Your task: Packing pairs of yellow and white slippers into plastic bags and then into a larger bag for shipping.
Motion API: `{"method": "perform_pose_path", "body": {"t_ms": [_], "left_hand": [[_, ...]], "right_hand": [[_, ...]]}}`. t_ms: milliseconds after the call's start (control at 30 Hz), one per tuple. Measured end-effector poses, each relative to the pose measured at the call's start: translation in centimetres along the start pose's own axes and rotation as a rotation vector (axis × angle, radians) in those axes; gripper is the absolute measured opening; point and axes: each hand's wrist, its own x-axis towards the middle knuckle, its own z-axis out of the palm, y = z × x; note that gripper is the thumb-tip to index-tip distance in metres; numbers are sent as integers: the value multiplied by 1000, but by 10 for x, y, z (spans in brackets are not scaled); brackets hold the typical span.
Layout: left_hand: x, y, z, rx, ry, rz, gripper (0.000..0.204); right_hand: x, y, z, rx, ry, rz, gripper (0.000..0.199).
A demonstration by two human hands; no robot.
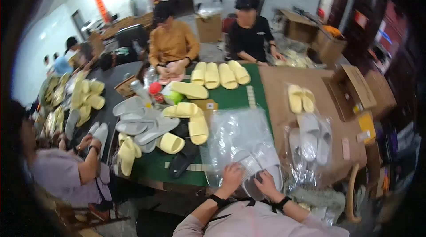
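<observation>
The hands are apart from each other at the near edge of the bench, both on a grey pair of slippers. The left hand has its fingers bent over the left slipper and the edge of a clear bag; the right hand touches the heel end of the pair. Whether either is closed on anything cannot be told, since the fingertips are blurred. The pair lies toe away from the person, at the near end of the bag; how far it is inside is unclear.

Left of the bag are a heap of grey slippers, several yellow slippers and a black slipper. Beyond the bag, four yellow slippers stand in a row.

To the right, on a brown sheet, lie a yellow pair and, nearer, bagged grey slippers. An open carton stands farther right, with a yellow packet near it.

Across the bench sit a person in orange and a person in black. At the left, a person in lilac handles light grey slippers.
</observation>
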Motion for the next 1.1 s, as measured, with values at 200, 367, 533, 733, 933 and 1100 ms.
{"method": "perform_pose_path", "body": {"t_ms": [200,367,533,733,933,1100], "left_hand": [[9,-4,-3,40,8,-56,20],[7,0,-6,105,-150,39,27],[0,3,-14,35,-144,-2,27],[-6,10,-22,0,-78,-36,26],[-5,8,-29,8,-19,-103,26],[4,8,-23,61,-69,-26,25]], "right_hand": [[-8,10,-6,-99,-93,-97,38],[-7,13,-5,-33,-142,-100,33],[5,11,2,10,-222,-30,33],[8,2,10,1,17,-22,29],[8,6,17,101,73,73,30],[17,7,14,106,117,109,32]]}}
